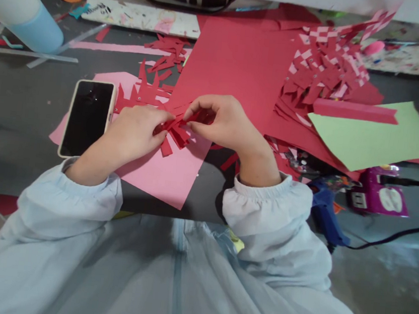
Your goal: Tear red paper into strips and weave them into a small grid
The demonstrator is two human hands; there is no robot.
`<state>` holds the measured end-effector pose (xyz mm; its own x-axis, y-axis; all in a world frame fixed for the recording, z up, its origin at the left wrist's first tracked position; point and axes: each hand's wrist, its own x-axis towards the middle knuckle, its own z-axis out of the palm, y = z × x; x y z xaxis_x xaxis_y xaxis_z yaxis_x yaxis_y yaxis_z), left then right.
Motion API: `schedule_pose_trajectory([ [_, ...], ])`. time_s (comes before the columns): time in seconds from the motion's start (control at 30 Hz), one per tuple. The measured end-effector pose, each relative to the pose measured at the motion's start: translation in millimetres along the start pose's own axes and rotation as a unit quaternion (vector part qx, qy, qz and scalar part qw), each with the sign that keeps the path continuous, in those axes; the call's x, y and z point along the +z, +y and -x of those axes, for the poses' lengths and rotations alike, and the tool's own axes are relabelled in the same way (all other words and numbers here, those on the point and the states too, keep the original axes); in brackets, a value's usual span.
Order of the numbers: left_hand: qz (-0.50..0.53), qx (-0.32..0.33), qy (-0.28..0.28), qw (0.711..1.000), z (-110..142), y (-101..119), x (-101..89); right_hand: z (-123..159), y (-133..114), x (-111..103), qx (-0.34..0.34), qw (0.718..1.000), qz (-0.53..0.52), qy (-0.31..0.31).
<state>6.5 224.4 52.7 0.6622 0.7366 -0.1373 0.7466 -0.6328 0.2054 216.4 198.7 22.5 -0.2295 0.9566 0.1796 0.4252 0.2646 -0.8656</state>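
Strips of red paper (177, 134) fan out between my two hands above a pink sheet (166, 177). My left hand (138, 125) pinches the strips from the left between thumb and fingers. From the right, my right hand (219, 120) holds one end of the red paper between thumb and forefinger. A large red sheet (237, 65) lies just beyond the hands. Cut red pieces with pointed ends (145, 90) rest behind my left hand. The exact folds between the fingertips are partly hidden.
A phone (88, 119) lies left of my hands. A blue glue gun (326, 209) and a purple box (381, 195) sit at right, with cables. Behind them are a green sheet (376, 134) and a pile of woven red-and-pink paper (323, 69). A white-and-blue bottle (39, 24) stands far left.
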Motion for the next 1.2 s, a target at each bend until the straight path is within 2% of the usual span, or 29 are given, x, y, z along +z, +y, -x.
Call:
schedule_pose_trajectory([
  [0.23,-0.008,-0.011,0.016,1.0,-1,1,5.5,-1,0,-2,0.013,1.0,0.011,0.003],
  [0.4,0.013,-0.02,0.054,0.998,-6,5,11.1,-1,0,-1,0.003,1.0,0.008,0.008],
  [0.57,0.003,-0.045,0.044,0.998,-8,7,14.3,-1,0,-1,-0.001,1.0,0.004,0.006],
  [0.77,0.009,-0.044,0.072,0.996,-6,5,17.2,0,1,-2,0.015,1.0,0.0,0.019],
  [0.97,0.016,-0.078,0.08,0.994,-6,6,17.5,-2,3,-5,0.055,0.996,0.01,0.063],
  [1.2,-0.015,-0.04,0.061,0.997,-5,7,14.2,-7,15,-2,0.11,0.986,0.02,0.127],
])
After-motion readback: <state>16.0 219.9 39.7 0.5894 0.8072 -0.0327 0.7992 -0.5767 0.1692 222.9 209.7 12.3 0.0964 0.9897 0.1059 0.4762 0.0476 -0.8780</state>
